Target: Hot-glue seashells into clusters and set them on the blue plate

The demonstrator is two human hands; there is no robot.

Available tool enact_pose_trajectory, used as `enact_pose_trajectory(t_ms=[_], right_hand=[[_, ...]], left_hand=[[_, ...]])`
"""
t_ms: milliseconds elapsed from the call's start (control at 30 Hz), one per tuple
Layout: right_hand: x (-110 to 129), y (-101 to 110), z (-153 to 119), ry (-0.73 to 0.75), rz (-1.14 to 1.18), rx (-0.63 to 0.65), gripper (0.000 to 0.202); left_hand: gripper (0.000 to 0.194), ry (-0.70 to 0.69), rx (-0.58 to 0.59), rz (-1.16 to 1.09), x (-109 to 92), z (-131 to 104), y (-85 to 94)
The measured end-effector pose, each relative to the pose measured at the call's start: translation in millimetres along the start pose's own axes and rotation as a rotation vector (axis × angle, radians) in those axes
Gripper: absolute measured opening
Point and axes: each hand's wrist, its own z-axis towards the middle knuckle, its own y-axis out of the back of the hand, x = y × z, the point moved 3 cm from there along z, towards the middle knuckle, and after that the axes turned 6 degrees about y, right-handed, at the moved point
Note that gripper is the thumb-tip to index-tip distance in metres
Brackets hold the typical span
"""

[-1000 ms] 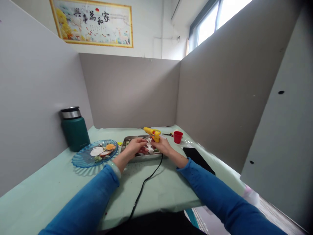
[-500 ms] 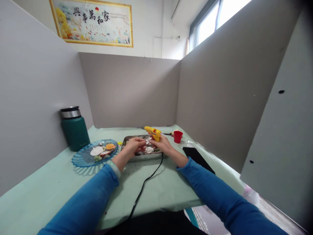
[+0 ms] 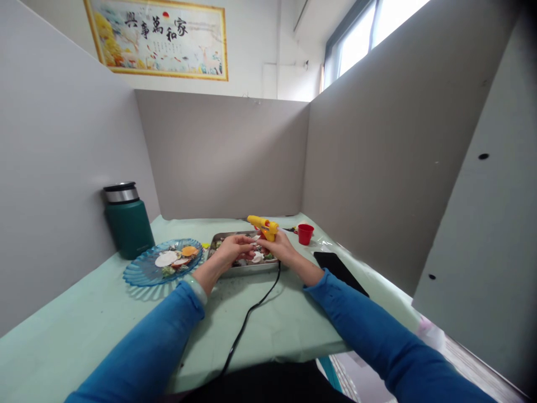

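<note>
While the left hand [image 3: 232, 248] is pinching a small white shell [image 3: 253, 239] over the tray [image 3: 215, 243], the right hand [image 3: 279, 246] is gripping the glue gun [image 3: 262, 226], nozzle close to the fingers; hot glue could be burning them. Flask [image 3: 127, 219] and plate [image 3: 145, 271] are standing left, cord [image 3: 247, 313] is trailing between the arms, cup [image 3: 305, 234] and phone [image 3: 339, 271] are lying right.

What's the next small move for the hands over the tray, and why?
Probably squeeze the glue gun trigger. The right hand holds the gun with its nozzle pointed at the small piece pinched in the left hand, both above the tray, so nozzle and piece look lined up.
</note>
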Motion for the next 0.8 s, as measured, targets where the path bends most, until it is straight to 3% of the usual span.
enact_pose_trajectory(t_ms=[367,600,800], right_hand=[[1.6,0.2,0.0,-0.023,0.034,-0.055,0.030],[2.1,1.4,0.5,-0.042,0.058,-0.110,0.032],[3.4,4.7,-1.0,-0.036,-0.072,-0.069,0.028]], left_hand=[[0.022,-0.015,-0.092,0.004,-0.2,-0.2,2.1],[0.032,-0.059,-0.077,0.093,1.6,1.5,1.1],[0.030,-0.109,-0.265,0.097,0.1,7.4,9.8]])
